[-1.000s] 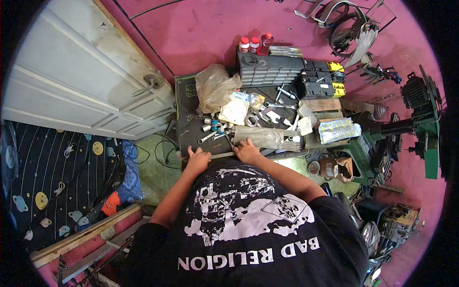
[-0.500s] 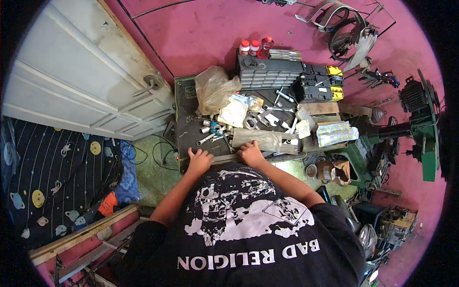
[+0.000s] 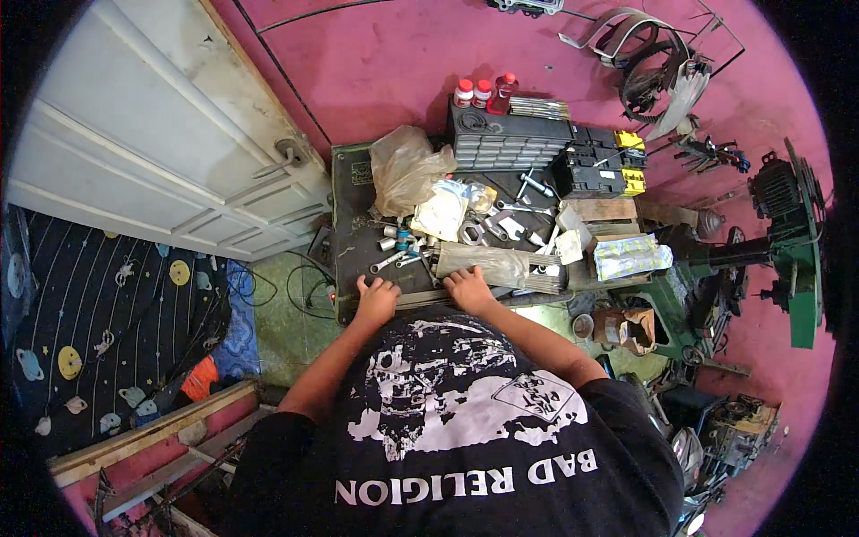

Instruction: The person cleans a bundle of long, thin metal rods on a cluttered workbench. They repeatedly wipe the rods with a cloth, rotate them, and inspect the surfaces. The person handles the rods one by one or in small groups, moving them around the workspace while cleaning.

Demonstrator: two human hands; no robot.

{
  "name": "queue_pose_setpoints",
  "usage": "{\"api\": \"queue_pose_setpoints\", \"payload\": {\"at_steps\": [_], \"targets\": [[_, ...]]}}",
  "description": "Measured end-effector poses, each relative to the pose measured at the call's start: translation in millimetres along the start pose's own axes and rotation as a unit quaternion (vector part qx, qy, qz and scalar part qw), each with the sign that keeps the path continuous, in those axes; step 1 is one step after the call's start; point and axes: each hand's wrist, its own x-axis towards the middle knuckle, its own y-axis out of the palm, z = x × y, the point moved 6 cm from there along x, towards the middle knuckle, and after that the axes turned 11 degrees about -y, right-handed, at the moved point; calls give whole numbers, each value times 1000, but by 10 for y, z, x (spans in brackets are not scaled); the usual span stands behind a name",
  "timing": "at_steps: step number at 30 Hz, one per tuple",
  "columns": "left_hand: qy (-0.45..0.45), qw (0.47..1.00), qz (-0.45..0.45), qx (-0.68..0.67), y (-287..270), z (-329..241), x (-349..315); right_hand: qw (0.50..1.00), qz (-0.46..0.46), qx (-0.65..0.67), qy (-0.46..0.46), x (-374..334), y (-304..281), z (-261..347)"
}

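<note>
The person's left hand [image 3: 379, 300] and right hand [image 3: 468, 288] are both at the near edge of the dark workbench [image 3: 352, 268], one at each end of a narrow strip [image 3: 420, 297] that runs along that edge. Whether the strip is a loose bar or part of the bench's border cannot be told. The left fingers look bent, with the thumb apart from them; the right fingers point forward just beside a plastic-wrapped bundle of rods [image 3: 488, 263]. Whether either hand is closed on the strip or only resting there cannot be told, since the palms are hidden. How far the handling has got can be judged only from how things lie: the strip appears to be down at bench level, nothing is visibly lifted, and no finished piece can be made out. The bundle is only partly covered, its rod ends bare toward the right. Beyond the hands, a combination wrench [image 3: 387, 262], sockets [image 3: 404, 240] and a large open-ended wrench [image 3: 472, 233] lie loose and unsorted, apart from the hands, with a crumpled plastic bag [image 3: 403, 170] and a drawer cabinet [image 3: 510, 149] farther back.
</note>
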Motion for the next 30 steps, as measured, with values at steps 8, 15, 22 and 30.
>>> {"api": "queue_pose_setpoints", "payload": {"at_steps": [8,15,22,30], "targets": [[7,999,-44,-3,-26,-23,-37,998,55,-19,2,22,111,-20],[25,999,-36,-10,-31,-37,-6,998,62,-24,-20,44,101,-7],[45,996,-73,13,-44,-96,28,998,14,-16,-58,55,-41,38],[43,998,-53,14,-39,-65,1,998,37,-5,-42,28,52,18]]}}
